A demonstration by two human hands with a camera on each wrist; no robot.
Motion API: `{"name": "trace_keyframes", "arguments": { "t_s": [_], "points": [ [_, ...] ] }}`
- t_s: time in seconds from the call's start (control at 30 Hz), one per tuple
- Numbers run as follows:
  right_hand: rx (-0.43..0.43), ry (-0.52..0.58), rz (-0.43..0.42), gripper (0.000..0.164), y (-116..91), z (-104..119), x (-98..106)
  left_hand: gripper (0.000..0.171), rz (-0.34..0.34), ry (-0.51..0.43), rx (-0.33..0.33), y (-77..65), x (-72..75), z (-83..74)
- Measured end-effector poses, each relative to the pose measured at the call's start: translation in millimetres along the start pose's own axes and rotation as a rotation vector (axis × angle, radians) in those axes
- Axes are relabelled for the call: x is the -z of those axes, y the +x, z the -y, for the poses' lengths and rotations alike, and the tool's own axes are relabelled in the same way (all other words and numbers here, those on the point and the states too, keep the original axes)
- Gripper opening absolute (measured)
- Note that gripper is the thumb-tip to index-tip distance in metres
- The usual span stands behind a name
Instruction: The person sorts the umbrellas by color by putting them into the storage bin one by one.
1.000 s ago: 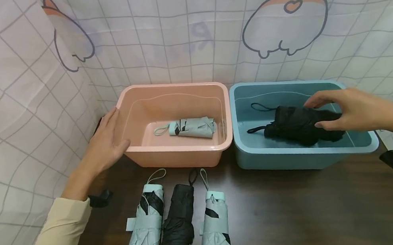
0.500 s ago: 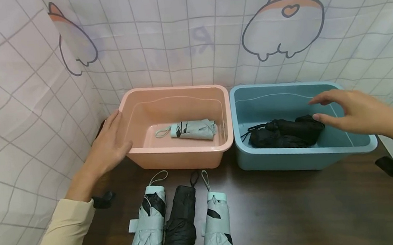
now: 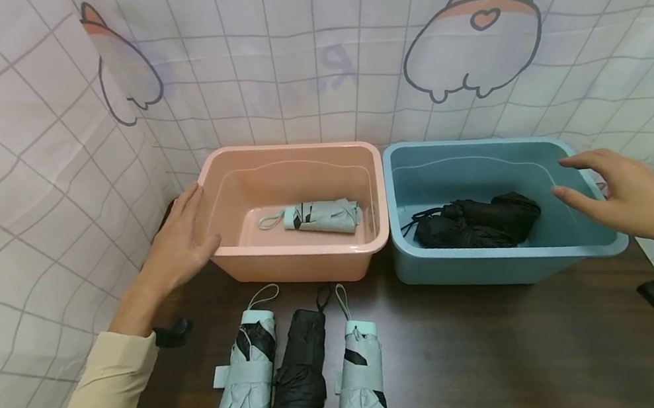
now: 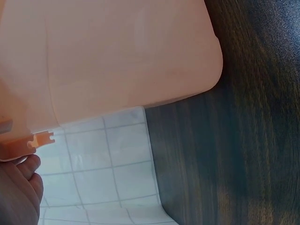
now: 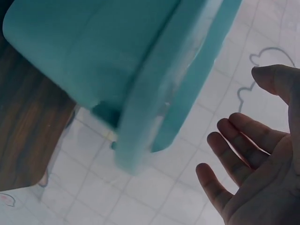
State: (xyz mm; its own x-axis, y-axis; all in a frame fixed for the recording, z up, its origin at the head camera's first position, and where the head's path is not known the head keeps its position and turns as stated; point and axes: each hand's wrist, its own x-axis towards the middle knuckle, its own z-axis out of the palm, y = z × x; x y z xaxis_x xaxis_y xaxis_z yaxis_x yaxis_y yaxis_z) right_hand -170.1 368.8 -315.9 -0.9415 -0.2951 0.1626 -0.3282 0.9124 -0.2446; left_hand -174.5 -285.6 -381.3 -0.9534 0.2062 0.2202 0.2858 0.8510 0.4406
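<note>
My left hand [image 3: 178, 243] lies at the left end of the pink bin [image 3: 302, 250]. In the left wrist view, its fingers [image 4: 30, 168] are bent under the rim. Inside that bin lies a folded pale-green umbrella [image 3: 322, 218]. My right hand [image 3: 625, 192] is over the right end of the blue bin [image 3: 489, 267], holding nothing, thumb and fingers spread apart. Two folded black umbrellas [image 3: 478, 221] lie together in the blue bin. On the table in front are a pale-green umbrella [image 3: 245, 372], a black umbrella [image 3: 301, 373] and another pale-green umbrella [image 3: 360, 380], side by side.
The dark wooden table [image 3: 497, 345] carries both bins, set end to end. Behind and to the left hangs a white grid-patterned cloth [image 3: 314, 79]. The table's right edge shows beyond the blue bin.
My right hand has let go of a black umbrella, which dropped beside the other one in the blue bin, and has drawn back to the right. My left hand stays at the pink bin.
</note>
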Motion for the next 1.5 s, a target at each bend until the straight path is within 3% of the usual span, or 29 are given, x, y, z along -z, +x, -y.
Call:
{"name": "trace_keyframes", "arguments": {
  "t_s": [0.3,0.63,0.97,1.13,1.3,1.4,1.5],
  "points": [
    [-0.067,0.060,-0.058,0.063,-16,-16,-5,0.088,-0.003,-0.001,0.003,0.1,-1.6,-1.2],
    [-0.122,0.100,-0.143,0.066,-35,-32,-28,0.088,0.022,-0.015,0.003,2.8,2.0,-2.0],
    [-0.209,0.236,-0.149,0.075,-47,-28,-51,0.087,0.014,-0.032,-0.012,0.3,3.8,0.9],
    [-0.221,0.220,-0.129,0.078,-45,-28,-51,0.088,0.011,-0.126,-0.016,1.0,2.8,2.9],
    [-0.202,0.219,-0.123,0.080,-46,-32,-52,0.082,-0.005,-0.364,0.019,-2.4,4.6,2.7],
    [-0.191,0.228,-0.118,0.080,-49,-33,-55,0.077,-0.037,-0.478,0.032,-6.8,7.5,2.5],
    [-0.173,0.255,-0.122,0.080,-51,-35,-56,0.068,-0.119,-0.544,0.037,-13.1,7.0,3.1]
  ]
}}
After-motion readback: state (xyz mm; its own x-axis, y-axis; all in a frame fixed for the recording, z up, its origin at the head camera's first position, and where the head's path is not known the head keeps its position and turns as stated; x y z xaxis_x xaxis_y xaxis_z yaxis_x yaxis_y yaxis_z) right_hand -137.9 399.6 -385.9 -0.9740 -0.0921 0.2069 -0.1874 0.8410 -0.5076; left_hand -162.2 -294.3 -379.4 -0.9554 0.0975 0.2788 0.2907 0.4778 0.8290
